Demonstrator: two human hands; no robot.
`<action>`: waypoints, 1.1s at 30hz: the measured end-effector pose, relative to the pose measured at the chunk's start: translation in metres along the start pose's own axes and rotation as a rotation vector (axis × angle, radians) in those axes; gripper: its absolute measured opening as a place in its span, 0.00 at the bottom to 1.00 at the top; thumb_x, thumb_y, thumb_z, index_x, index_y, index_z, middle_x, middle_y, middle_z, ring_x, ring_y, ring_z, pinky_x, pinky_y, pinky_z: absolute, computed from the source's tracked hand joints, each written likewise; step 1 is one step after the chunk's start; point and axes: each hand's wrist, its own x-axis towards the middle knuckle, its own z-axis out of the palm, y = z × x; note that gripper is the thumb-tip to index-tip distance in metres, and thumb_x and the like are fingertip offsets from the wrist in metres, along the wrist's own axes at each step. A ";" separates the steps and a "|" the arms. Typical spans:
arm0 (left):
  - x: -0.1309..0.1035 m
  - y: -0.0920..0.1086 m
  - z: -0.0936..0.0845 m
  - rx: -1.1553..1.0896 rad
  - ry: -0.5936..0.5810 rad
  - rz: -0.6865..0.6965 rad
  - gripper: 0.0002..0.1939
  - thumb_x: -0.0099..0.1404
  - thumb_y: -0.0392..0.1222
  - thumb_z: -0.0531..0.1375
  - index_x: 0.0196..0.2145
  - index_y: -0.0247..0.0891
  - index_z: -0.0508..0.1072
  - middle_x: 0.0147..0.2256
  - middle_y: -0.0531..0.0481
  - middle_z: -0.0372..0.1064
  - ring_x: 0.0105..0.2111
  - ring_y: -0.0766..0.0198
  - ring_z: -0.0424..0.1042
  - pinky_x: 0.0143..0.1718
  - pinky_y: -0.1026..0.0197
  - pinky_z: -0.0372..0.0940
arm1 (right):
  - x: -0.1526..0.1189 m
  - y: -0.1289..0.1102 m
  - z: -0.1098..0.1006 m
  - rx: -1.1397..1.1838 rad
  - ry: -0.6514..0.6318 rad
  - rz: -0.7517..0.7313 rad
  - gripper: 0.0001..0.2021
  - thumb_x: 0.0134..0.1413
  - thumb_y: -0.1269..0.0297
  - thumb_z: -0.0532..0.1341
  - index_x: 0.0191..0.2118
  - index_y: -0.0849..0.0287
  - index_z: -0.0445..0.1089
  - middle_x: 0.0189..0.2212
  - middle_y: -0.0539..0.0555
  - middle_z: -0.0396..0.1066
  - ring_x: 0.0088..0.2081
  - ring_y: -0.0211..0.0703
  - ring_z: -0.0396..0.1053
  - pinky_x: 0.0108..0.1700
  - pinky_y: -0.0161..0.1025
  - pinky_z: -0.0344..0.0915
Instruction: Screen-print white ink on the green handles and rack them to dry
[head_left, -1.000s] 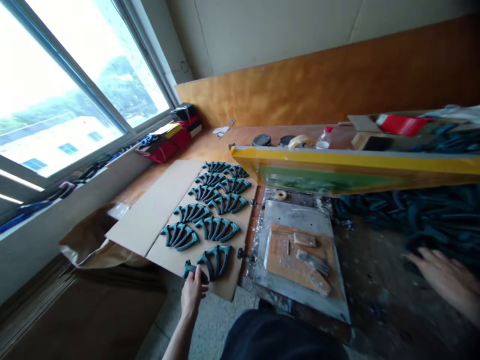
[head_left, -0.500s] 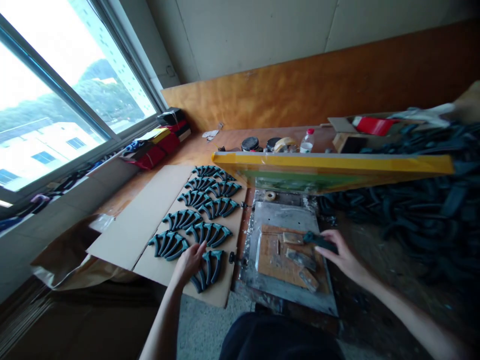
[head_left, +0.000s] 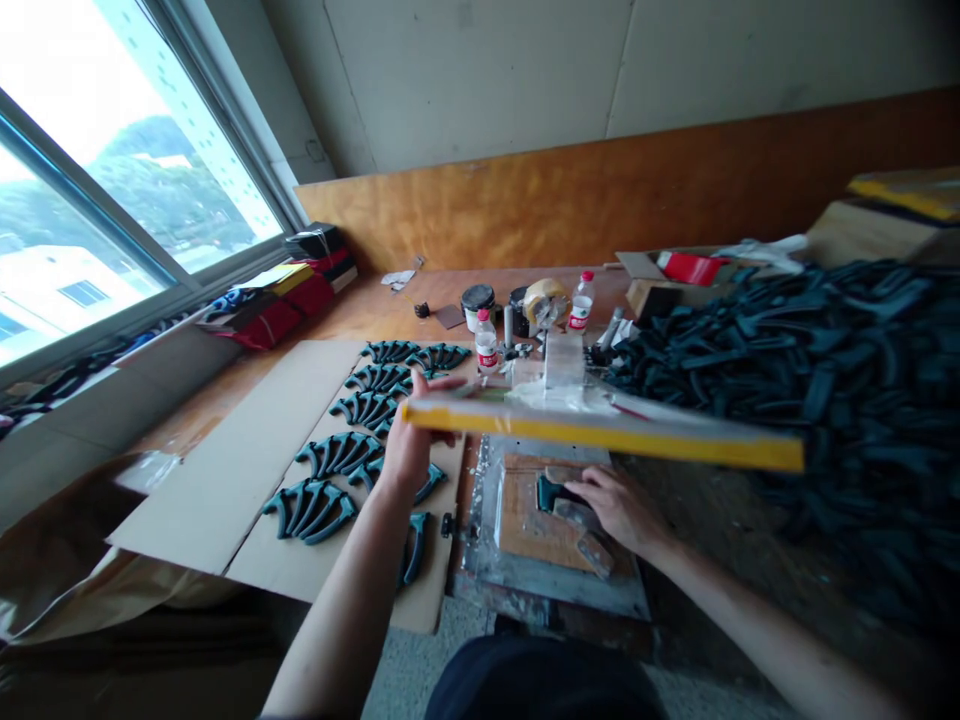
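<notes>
My left hand grips the left end of a yellow-edged frame, which hangs low and nearly level over the back of a metal plate. On that plate lies a wooden board with small blocks fixed to it. My right hand holds a dark green curved part down at the board, fingers pressed on it. Left of the plate, rows of similar curved parts lie on a cardboard sheet; my left forearm hides some of them.
A large heap of dark green parts fills the right side. Behind the frame stand two red-capped bottles, a dark-lidded jar and a tape roll. Red and black boxes sit by the window.
My left hand has moved from the cardboard up to the frame and taken hold of it. The frame has swung lower. My right hand has brought the part left over the board. The view has shifted.
</notes>
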 end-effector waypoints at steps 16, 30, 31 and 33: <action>-0.069 -0.168 -0.050 0.899 -0.195 -0.309 0.32 0.67 0.50 0.47 0.66 0.40 0.50 0.24 0.57 0.63 0.25 0.65 0.66 0.29 0.65 0.54 | 0.051 -0.024 -0.010 0.050 -0.269 0.023 0.07 0.52 0.77 0.56 0.33 0.60 0.68 0.31 0.55 0.69 0.38 0.45 0.66 0.40 0.37 0.62; -0.073 -0.162 -0.049 0.763 -0.128 -0.306 0.33 0.66 0.55 0.49 0.64 0.40 0.55 0.27 0.55 0.70 0.28 0.63 0.69 0.30 0.65 0.58 | 0.014 -0.041 -0.020 0.191 0.038 -0.272 0.14 0.51 0.80 0.52 0.37 0.62 0.72 0.34 0.58 0.71 0.40 0.47 0.65 0.43 0.43 0.61; -0.074 -0.161 -0.050 0.744 -0.120 -0.308 0.33 0.65 0.55 0.50 0.64 0.40 0.55 0.28 0.54 0.71 0.29 0.63 0.69 0.31 0.65 0.59 | 0.008 -0.043 -0.020 0.204 0.042 -0.301 0.14 0.51 0.79 0.52 0.39 0.62 0.72 0.35 0.58 0.72 0.40 0.47 0.65 0.44 0.43 0.62; -0.074 -0.161 -0.050 0.714 -0.113 -0.314 0.33 0.65 0.56 0.50 0.64 0.40 0.56 0.29 0.54 0.72 0.30 0.62 0.71 0.32 0.65 0.60 | 0.003 -0.041 -0.025 0.255 -0.028 -0.295 0.12 0.53 0.77 0.53 0.38 0.60 0.72 0.34 0.57 0.72 0.40 0.46 0.66 0.45 0.44 0.62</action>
